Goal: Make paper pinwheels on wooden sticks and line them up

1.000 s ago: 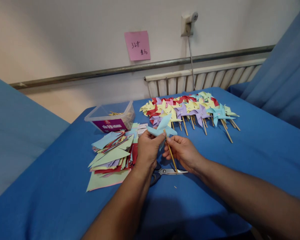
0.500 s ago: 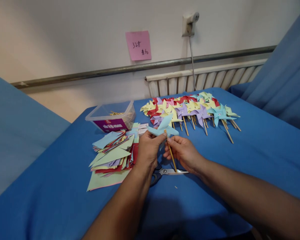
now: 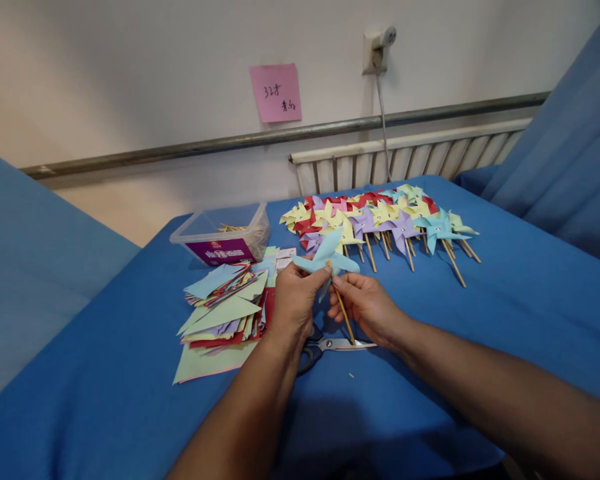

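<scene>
My left hand pinches the underside of a light blue paper pinwheel, held above the blue table. My right hand grips the pinwheel's thin wooden stick just under the paper head. Both hands meet at the top of the stick. Below them a pair of scissors lies on the cloth, partly hidden by my left wrist.
A stack of cut coloured paper squares lies left of my hands. Behind it stands a clear plastic box with sticks inside. Several finished pinwheels lie in rows at the back. A radiator and wall lie beyond.
My hands and the blue pinwheel have barely shifted; the grip stays the same.
</scene>
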{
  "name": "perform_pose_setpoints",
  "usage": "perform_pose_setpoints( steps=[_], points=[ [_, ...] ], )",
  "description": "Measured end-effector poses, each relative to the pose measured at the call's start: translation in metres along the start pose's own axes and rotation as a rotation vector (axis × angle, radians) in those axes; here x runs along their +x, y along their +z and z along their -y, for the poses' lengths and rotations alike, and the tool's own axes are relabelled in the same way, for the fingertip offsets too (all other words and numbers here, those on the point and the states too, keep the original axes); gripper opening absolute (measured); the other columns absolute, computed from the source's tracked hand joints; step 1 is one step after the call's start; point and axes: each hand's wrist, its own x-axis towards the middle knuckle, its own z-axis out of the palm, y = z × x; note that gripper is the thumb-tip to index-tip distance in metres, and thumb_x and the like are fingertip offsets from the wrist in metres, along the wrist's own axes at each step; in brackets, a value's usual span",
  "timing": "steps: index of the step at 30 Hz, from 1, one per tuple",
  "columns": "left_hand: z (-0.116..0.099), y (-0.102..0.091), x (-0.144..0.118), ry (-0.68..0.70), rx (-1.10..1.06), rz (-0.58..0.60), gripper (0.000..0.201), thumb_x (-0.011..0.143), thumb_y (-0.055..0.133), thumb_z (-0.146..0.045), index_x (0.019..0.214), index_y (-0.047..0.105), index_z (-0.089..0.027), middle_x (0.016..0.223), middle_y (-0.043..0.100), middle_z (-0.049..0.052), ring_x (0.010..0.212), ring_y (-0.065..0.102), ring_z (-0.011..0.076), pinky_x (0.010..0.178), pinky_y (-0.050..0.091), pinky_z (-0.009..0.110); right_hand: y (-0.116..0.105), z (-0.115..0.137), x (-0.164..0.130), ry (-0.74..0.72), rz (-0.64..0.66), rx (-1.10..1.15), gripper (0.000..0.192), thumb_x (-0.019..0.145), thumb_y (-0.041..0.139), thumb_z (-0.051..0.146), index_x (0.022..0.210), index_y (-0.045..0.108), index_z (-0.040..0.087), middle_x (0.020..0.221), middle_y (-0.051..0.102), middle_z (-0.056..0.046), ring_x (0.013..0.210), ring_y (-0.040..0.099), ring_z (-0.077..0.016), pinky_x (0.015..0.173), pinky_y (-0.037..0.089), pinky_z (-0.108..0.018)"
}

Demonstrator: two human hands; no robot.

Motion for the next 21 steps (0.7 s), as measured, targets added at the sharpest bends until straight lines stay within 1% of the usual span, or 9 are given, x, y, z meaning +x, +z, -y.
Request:
perform_pose_setpoints(
  steps=[4, 7, 13, 21],
  points=[
    [-0.003, -0.003, 0.0, 0.029, -0.029, 0.045, 0.036, 0.057, 0.08, -0.029, 0.087, 0.066, -0.014, 0.064, 0.063, -0.002, 0.053, 0.054, 0.0102, 0.054, 0.041, 0.023, 0.0, 0.002, -0.001, -0.005, 0.011, -0.003, 0.038, 0.069, 0.078, 0.049, 0.073, 0.061, 0.015, 0.059, 0.062, 0.002, 0.045, 0.059, -0.0088, 0.041, 0.044, -0.018],
    [-0.003, -0.007, 0.002, 0.023, 0.01, 0.057, 0.036, 0.058, 0.08, -0.031, 0.088, 0.066, -0.014, 0.065, 0.065, -0.001, 0.054, 0.056, 0.0116, 0.056, 0.043, 0.024, 0.0, 0.003, -0.001, -0.005, 0.017, -0.018, 0.038, 0.07, 0.077, 0.049, 0.071, 0.061, 0.015, 0.057, 0.061, 0.003, 0.042, 0.055, -0.0072, 0.039, 0.042, -0.017],
    [-0.004, -0.012, 0.007, 0.044, 0.144, 0.026, 0.036, 0.058, 0.079, -0.032, 0.086, 0.068, -0.013, 0.067, 0.067, 0.001, 0.055, 0.056, 0.0123, 0.054, 0.042, 0.024, 0.0, 0.001, -0.001, -0.031, 0.021, -0.052, 0.037, 0.07, 0.076, 0.049, 0.069, 0.06, 0.016, 0.056, 0.06, 0.003, 0.039, 0.051, -0.0059, 0.037, 0.038, -0.017],
    [-0.005, -0.013, 0.008, 0.041, 0.154, -0.012, 0.039, 0.053, 0.082, -0.031, 0.086, 0.068, -0.014, 0.067, 0.068, 0.002, 0.054, 0.058, 0.0134, 0.054, 0.043, 0.025, -0.001, 0.001, -0.001, -0.039, 0.031, -0.051, 0.037, 0.068, 0.077, 0.049, 0.068, 0.059, 0.016, 0.056, 0.06, 0.004, 0.036, 0.046, -0.0045, 0.034, 0.033, -0.017]
  ],
)
